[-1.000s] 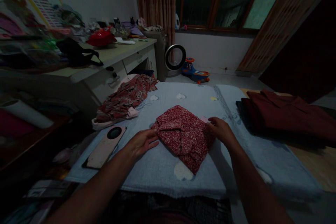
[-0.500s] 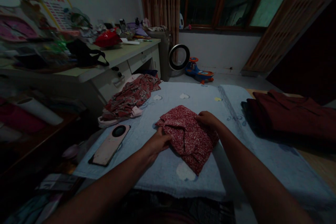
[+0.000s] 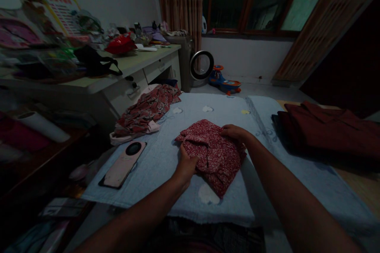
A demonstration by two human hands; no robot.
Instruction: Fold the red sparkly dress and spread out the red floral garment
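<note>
A red garment with fine white speckles (image 3: 219, 162) lies folded into a compact shape on the light blue cloth (image 3: 160, 189). My left hand (image 3: 187, 166) grips its left side, thumb on top and the other fingers partly hidden at the fabric's edge. At the upper right edge, my right hand (image 3: 234, 132) pinches the same garment, its fingertips partly tucked out of sight.
A phone (image 3: 123, 166) and a crumpled patterned garment (image 3: 148, 110) lie to the left. Folded dark red clothes (image 3: 329, 130) are stacked at the right. Beyond are a cluttered desk (image 3: 133, 59) and a toy car (image 3: 225, 83).
My left hand has shifted slightly right and turned more upright along the garment's left side. My right hand stays at the upper right edge. The garment's shape is nearly the same.
</note>
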